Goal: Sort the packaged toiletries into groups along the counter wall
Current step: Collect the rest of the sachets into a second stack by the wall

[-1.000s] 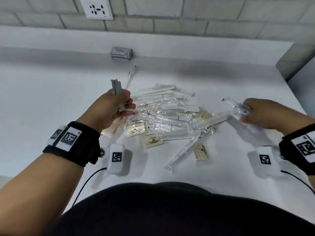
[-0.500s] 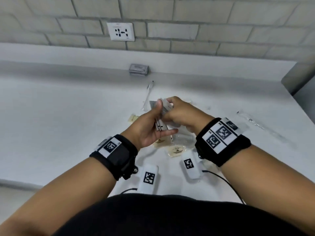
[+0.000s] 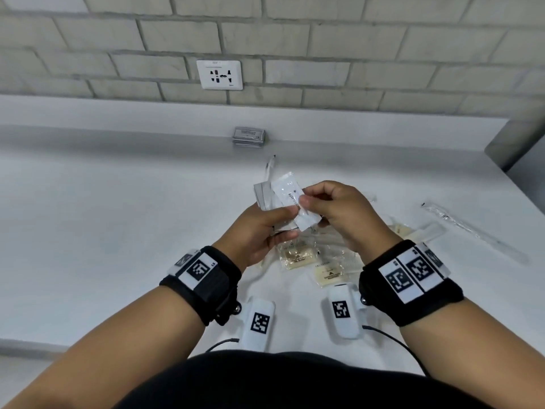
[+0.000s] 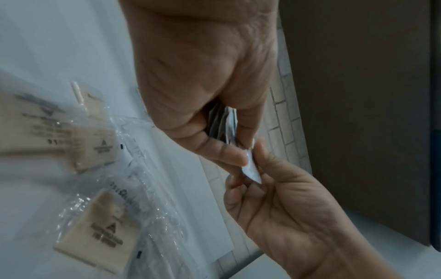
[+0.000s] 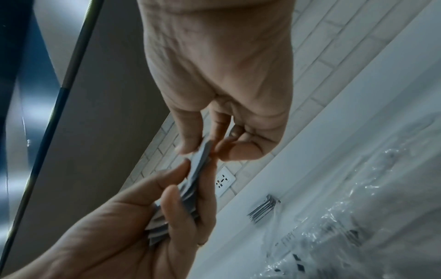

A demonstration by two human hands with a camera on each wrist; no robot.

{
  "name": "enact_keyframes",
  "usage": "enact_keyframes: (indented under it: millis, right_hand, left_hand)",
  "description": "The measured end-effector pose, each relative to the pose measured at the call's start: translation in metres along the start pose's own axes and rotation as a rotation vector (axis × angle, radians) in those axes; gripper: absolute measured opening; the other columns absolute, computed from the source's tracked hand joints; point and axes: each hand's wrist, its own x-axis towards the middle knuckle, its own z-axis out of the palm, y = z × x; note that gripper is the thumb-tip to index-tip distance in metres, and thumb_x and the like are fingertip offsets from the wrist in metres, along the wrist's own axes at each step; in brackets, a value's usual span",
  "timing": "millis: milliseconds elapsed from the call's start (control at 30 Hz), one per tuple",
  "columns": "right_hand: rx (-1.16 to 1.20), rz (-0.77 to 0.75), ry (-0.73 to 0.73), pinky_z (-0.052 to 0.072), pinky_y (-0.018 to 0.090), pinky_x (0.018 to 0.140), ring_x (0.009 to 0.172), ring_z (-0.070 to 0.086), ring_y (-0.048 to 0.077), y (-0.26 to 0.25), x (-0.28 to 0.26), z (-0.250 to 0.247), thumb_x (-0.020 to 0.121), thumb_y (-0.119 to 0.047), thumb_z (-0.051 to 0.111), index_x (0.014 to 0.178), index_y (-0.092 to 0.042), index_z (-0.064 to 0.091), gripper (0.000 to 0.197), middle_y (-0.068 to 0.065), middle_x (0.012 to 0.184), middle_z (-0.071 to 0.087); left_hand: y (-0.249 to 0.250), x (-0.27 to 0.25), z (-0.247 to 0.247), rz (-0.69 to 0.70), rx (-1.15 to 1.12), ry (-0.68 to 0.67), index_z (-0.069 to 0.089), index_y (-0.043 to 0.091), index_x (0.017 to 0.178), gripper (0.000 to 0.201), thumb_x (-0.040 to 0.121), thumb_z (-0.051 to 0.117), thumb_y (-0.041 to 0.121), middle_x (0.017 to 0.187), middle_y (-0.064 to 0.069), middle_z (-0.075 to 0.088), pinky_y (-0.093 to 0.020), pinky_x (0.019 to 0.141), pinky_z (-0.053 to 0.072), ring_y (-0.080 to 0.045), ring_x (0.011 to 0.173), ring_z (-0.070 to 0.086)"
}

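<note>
My left hand (image 3: 267, 228) grips a fanned bunch of small grey sachets (image 3: 262, 194) above the counter. My right hand (image 3: 317, 206) pinches a white sachet (image 3: 290, 199) between thumb and forefinger and holds it against that bunch. In the right wrist view the white sachet (image 5: 203, 156) meets the grey sachets (image 5: 171, 213) edge on; the left wrist view shows the grey sachets (image 4: 220, 120) in my fist. Under my hands lies the pile of clear-wrapped toiletries (image 3: 324, 249), with cream soap bars (image 3: 296, 256) at its front. A stack of grey sachets (image 3: 248, 137) sits against the counter wall.
A long clear-wrapped item (image 3: 469, 228) lies alone at the right. A thin wrapped stick (image 3: 269, 166) points toward the wall stack. A wall socket (image 3: 219, 74) is set in the brick wall. The counter's back ledge (image 3: 118, 113) runs along the wall.
My right hand left the long wrapped item at the right, came to my left hand, and now holds a white sachet against the grey bunch. The head view has tilted upward.
</note>
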Motion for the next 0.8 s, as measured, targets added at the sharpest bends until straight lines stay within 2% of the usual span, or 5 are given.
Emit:
enact_keyframes:
  millis: [167, 367, 467, 700, 800]
  right_hand:
    - [0.052, 0.02, -0.006, 0.052, 0.032, 0.055, 0.071, 0.063, 0.019, 0.004, 0.002, 0.002, 0.078, -0.014, 0.077, 0.075, -0.012, 0.063, 0.015, 0.002, 0.072, 0.064]
    - [0.106, 0.056, -0.091, 0.052, 0.029, 0.052, 0.064, 0.064, 0.02, 0.007, 0.001, -0.008, 0.084, -0.017, 0.072, 0.088, -0.014, 0.066, 0.007, 0.004, 0.084, 0.064]
    - [0.058, 0.078, -0.183, 0.051, 0.029, 0.051, 0.064, 0.067, 0.024, 0.008, 0.002, -0.019, 0.079, -0.007, 0.076, 0.09, -0.012, 0.06, 0.021, 0.007, 0.078, 0.067]
    - [0.176, -0.066, 0.047, 0.048, 0.031, 0.062, 0.066, 0.061, 0.02, -0.016, 0.015, -0.088, 0.082, -0.001, 0.067, 0.071, -0.019, 0.058, 0.024, -0.001, 0.069, 0.066]
    - [0.351, -0.079, 0.059, 0.049, 0.037, 0.069, 0.075, 0.063, 0.027, -0.029, 0.022, -0.116, 0.086, -0.002, 0.057, 0.08, -0.018, 0.052, 0.018, 0.013, 0.085, 0.063]
  left_hand:
    - [0.002, -0.001, -0.001, 0.036, 0.04, -0.065, 0.065, 0.011, 0.098, 0.014, 0.09, 0.058, 0.002, 0.077, 0.008, 0.073, -0.017, 0.063, 0.057, -0.004, 0.068, 0.068]
    - [-0.002, 0.005, 0.007, 0.072, 0.037, -0.024, 0.065, 0.006, 0.108, 0.018, 0.091, 0.06, 0.006, 0.086, -0.001, 0.073, -0.019, 0.063, 0.057, -0.011, 0.073, 0.07]
    - [-0.002, 0.01, 0.015, 0.085, -0.006, -0.01, 0.065, 0.003, 0.107, 0.018, 0.09, 0.061, 0.007, 0.087, -0.004, 0.072, -0.019, 0.064, 0.057, -0.014, 0.075, 0.069]
    - [-0.008, 0.024, 0.035, 0.107, -0.05, 0.093, 0.064, 0.004, 0.108, 0.023, 0.085, 0.066, 0.004, 0.089, -0.006, 0.07, -0.02, 0.057, 0.056, -0.016, 0.074, 0.07]
    - [-0.012, 0.029, 0.043, 0.097, -0.03, 0.101, 0.065, 0.002, 0.102, 0.018, 0.085, 0.068, 0.006, 0.088, -0.009, 0.062, -0.02, 0.058, 0.056, -0.016, 0.072, 0.064]
